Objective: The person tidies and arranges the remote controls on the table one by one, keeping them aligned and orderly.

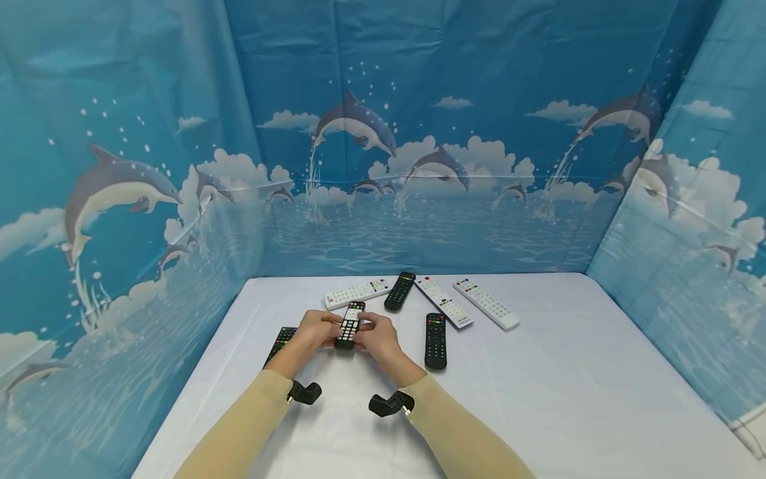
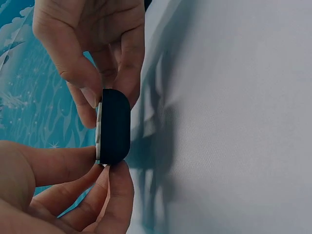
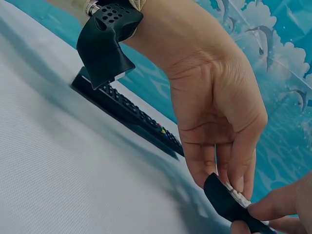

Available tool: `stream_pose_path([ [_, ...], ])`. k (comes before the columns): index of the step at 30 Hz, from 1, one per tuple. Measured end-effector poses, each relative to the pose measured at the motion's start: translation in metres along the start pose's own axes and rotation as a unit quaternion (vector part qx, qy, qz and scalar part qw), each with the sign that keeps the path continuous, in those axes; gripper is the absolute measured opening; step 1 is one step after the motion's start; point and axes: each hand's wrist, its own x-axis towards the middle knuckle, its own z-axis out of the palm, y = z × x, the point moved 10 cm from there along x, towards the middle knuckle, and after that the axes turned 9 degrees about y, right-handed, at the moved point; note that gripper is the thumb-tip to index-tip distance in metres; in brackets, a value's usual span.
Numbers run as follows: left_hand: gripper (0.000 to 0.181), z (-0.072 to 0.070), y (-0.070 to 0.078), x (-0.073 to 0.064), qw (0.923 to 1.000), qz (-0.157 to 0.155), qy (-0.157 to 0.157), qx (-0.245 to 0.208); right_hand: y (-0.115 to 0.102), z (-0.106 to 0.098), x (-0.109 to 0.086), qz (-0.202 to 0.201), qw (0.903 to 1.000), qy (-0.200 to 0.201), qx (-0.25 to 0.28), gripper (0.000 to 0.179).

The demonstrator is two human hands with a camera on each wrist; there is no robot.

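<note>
Both hands are holding a black remote (image 1: pixel 350 326) just above the table (image 1: pixel 568 399).

The left hand (image 1: pixel 316 331) is pinching the remote's left edge and the right hand (image 1: pixel 380 336) its right edge, thumbs against the button face, which is facing up. From where I'm standing, the step in hand is looking like a two-handed hold; the next move, I'm guessing, is calling for a steady pinch on one side should the other let go. Left of the remote, a dark remote (image 1: pixel 280 342) is lying partly hidden by the left wrist (image 1: pixel 290 359). Right of the remote, another black one (image 1: pixel 435 340) is lying; just beyond the remote, a white one (image 1: pixel 358 293) and a third black one (image 1: pixel 399 291); beyond and rightward, a long white one (image 1: pixel 444 303) and a last white one (image 1: pixel 487 305).
</note>
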Motion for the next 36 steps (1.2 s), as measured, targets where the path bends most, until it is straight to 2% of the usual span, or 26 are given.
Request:
stream_pose_path([
  [7,0.031,-0.004,0.006,-0.01,0.9998,0.016,0.002,-0.011,-0.009,0.0,-0.007,-0.017,0.9998,-0.006,-0.003,0.056],
  [13,0.031,-0.012,0.008,-0.019,0.9996,0.028,0.005,-0.002,-0.014,0.004,-0.015,-0.027,0.999,-0.029,-0.023,0.056],
  [26,0.032,-0.041,0.0,-0.04,0.9989,0.045,0.014,0.009,-0.023,0.027,-0.035,-0.068,0.9932,-0.074,-0.06,0.06],
  [29,0.032,-0.049,-0.003,-0.047,0.9982,0.054,0.019,0.019,-0.022,0.036,-0.041,-0.073,0.9918,-0.086,-0.061,0.061],
  [36,0.031,-0.063,-0.013,-0.062,0.9941,0.071,0.036,0.073,-0.014,0.051,-0.055,-0.074,0.9894,-0.1,-0.075,0.063],
])
